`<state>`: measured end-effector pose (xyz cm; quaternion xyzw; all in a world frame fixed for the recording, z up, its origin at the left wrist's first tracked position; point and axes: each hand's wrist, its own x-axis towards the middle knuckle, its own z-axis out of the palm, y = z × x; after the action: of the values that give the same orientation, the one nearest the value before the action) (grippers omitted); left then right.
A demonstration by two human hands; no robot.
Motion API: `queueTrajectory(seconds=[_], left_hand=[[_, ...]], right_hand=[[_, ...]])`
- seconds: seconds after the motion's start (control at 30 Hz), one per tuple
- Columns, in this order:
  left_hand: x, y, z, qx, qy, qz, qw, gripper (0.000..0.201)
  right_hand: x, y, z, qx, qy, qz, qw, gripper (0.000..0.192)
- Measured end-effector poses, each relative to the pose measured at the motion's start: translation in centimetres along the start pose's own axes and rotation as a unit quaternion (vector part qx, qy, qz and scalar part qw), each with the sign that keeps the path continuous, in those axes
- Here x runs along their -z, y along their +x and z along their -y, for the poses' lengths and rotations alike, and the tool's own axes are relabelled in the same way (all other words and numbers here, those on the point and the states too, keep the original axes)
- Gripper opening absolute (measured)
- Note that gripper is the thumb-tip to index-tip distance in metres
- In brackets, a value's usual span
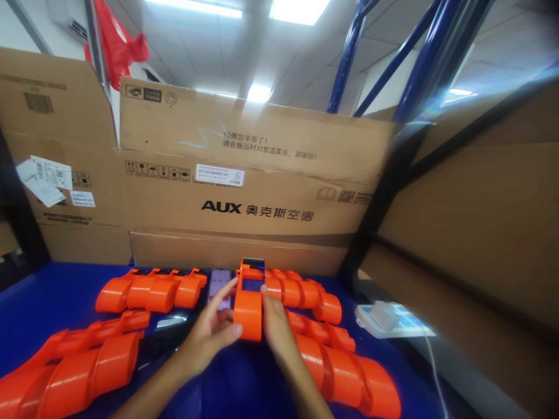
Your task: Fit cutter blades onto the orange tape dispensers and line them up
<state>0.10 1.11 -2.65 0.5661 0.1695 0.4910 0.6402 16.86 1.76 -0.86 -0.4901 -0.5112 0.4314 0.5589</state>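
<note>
Between my two hands, an orange plastic tape dispenser (pixel 248 314) is held up over the middle of the blue table. It has a round drum at the near end and a dark strip across the far end. My left hand (pixel 213 326) grips its left side, the thumb against the drum and the index finger stretched along the frame. On the right side lies my right hand (pixel 276 320), thumb on top, its other fingers mostly hidden. Just beyond my left hand, a phone (pixel 219 282) with a lit screen lies partly covered by my fingers.
More orange dispensers stand in rows at back left (pixel 159 294), front left (pixel 91 369), back right (pixel 301 293) and front right (pixel 349 369). Cardboard (pixel 262 174) walls the back. A white power strip (pixel 393 320) with a cable sits at right, near a dark rack post (pixel 371 215).
</note>
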Motion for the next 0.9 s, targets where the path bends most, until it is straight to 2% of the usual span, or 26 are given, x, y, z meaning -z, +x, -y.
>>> queueTrajectory(seconds=[0.13,0.23,0.33,0.4,0.5,0.6,0.67,0.8,0.9], left_hand=[[0.4,0.1,0.2,0.003,0.027,-0.013,1.000,0.079],[0.9,0.1,0.4,-0.001,0.060,-0.032,0.998,0.069],[1.0,-0.2,0.3,0.005,0.078,-0.014,0.997,0.065],[0.8,-0.5,0.0,0.005,0.097,-0.003,0.995,0.065],[0.5,-0.8,-0.3,-0.023,0.168,-0.006,0.986,0.069],[0.5,-0.8,-0.4,-0.050,0.223,-0.020,0.973,0.071],[0.7,-0.6,-0.4,-0.055,0.220,-0.044,0.973,0.069],[1.2,0.2,-1.2,-0.063,0.178,-0.115,0.975,0.065],[1.2,0.5,-2.3,-0.037,0.145,-0.132,0.980,0.064]], right_hand=[[0.4,0.4,-0.4,0.057,-0.076,-0.022,0.995,0.065],[0.7,0.5,-0.3,0.094,-0.085,-0.048,0.991,0.054],[0.8,0.6,0.0,0.089,-0.058,-0.055,0.993,0.047],[0.7,0.6,0.0,0.076,-0.025,-0.035,0.996,0.046],[0.5,0.7,-0.1,0.064,0.005,0.001,0.998,0.043],[0.5,0.5,0.1,0.067,-0.003,0.001,0.998,0.042],[0.8,0.3,0.5,0.082,-0.025,-0.028,0.996,0.042],[2.5,0.1,1.6,0.139,-0.099,-0.163,0.972,0.044],[3.8,0.4,2.2,0.153,-0.120,-0.199,0.961,0.045]])
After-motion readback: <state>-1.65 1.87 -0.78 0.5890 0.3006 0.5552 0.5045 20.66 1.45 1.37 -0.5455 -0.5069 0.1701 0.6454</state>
